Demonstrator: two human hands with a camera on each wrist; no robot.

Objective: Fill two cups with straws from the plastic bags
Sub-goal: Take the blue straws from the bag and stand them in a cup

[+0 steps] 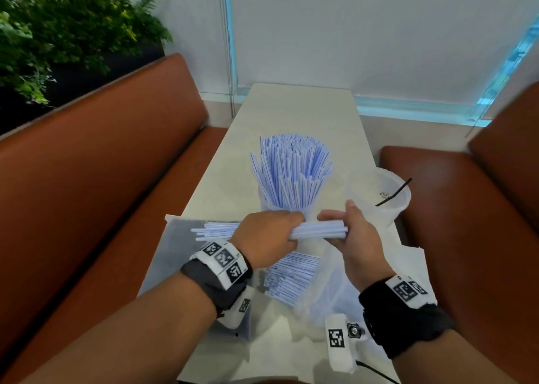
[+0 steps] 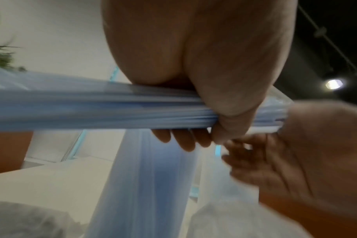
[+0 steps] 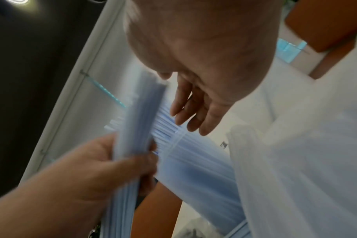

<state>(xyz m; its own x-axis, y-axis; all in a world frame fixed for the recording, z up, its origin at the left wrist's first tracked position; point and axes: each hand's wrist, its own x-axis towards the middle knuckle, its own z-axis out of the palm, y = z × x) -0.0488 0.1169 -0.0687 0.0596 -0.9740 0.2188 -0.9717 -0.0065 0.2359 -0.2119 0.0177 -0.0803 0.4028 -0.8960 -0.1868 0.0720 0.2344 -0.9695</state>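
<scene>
Straws lie bundled level above the counter, left hand in a tight grip round them, right hand relaxed at their 3 o'clock end, full cup at 12 o'clock

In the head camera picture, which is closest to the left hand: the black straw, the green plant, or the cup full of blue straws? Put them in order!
Measured from the left hand, which grips a bundle of straws:
1. Cup full of blue straws, just beyond the hand, mid-table.
2. Black straw, off to the right, leaning in the nearly empty cup.
3. Green plant, far away at the upper left, behind the bench.
</scene>
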